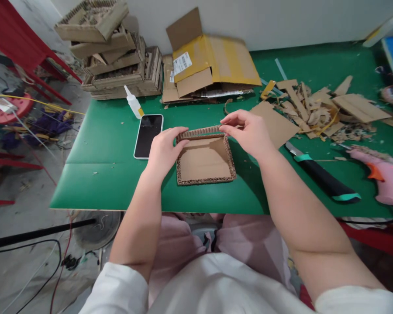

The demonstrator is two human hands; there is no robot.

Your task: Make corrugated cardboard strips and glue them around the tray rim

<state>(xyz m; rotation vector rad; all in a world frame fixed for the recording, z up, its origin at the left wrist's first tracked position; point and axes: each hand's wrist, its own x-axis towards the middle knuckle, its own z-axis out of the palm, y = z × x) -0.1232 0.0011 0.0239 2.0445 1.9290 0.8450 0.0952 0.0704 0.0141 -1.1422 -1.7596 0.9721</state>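
A shallow square cardboard tray [205, 163] with corrugated edge strips lies on the green table [111, 174] in front of me. Along its far edge runs a corrugated cardboard strip [201, 131]. My left hand [163, 150] pinches the strip's left end at the tray's far left corner. My right hand [249, 131] pinches the strip's right end at the far right corner. Both hands rest over the tray's back rim.
A phone [147, 135] lies left of the tray, a white glue bottle [133, 102] behind it. A black utility knife [321, 174] and pink glue gun [384, 174] lie right. Cardboard scraps [314, 111], flattened boxes [206, 65] and stacked cardboard trays [114, 52] fill the back.
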